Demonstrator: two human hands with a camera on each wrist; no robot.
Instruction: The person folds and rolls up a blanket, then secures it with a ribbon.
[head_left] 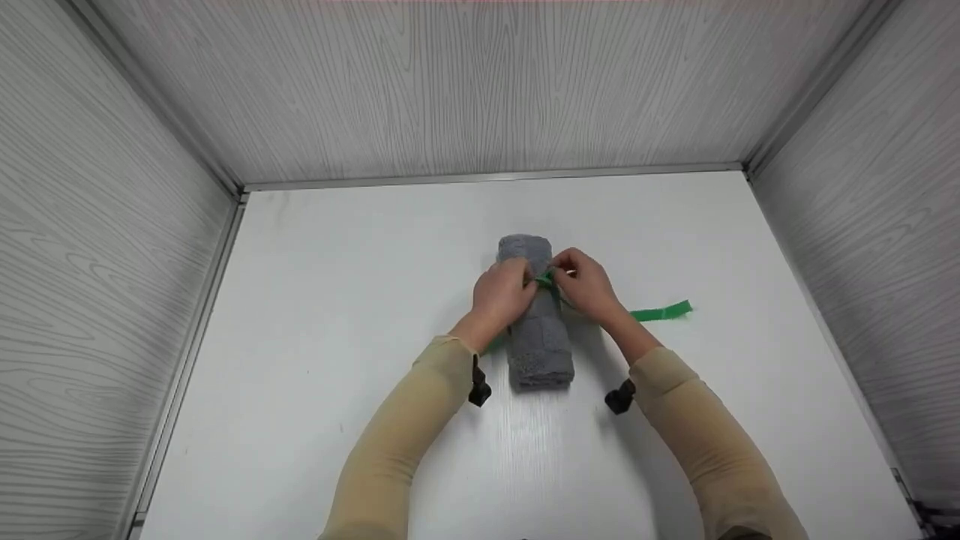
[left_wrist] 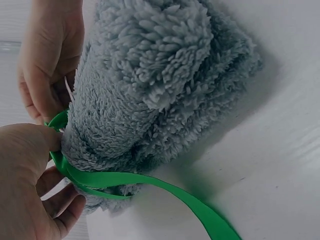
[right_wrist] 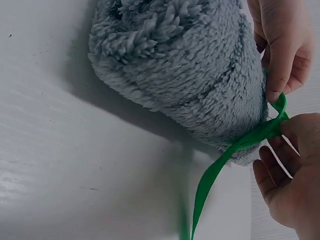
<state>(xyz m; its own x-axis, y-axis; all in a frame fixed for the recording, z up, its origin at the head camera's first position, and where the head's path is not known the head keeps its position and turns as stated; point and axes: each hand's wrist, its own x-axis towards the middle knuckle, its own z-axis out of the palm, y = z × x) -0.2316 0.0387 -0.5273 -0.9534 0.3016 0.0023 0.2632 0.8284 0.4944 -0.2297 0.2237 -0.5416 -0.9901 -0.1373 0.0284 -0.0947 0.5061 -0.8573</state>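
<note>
A rolled grey fluffy towel (head_left: 541, 337) lies lengthwise on the white table, with a green ribbon (head_left: 661, 311) passed around its far half. On the towel's left side my left hand (head_left: 504, 289) pinches the ribbon between thumb and fingers. My right hand (head_left: 589, 286) pinches it just to the right, close to the left hand. In the left wrist view, a loop of green ribbon (left_wrist: 117, 178) crosses the roll and one tail runs down to the table. The right wrist view shows the ribbon (right_wrist: 215, 167) trailing from the fingers; the crossing itself is partly hidden by fingertips.
The white tabletop (head_left: 337, 300) surrounds the towel. Grey wood-grain panels stand at the back (head_left: 480, 90), left and right, with metal rails (head_left: 495, 177) along the table's edges. Black wrist cameras (head_left: 620, 397) hang under both wrists.
</note>
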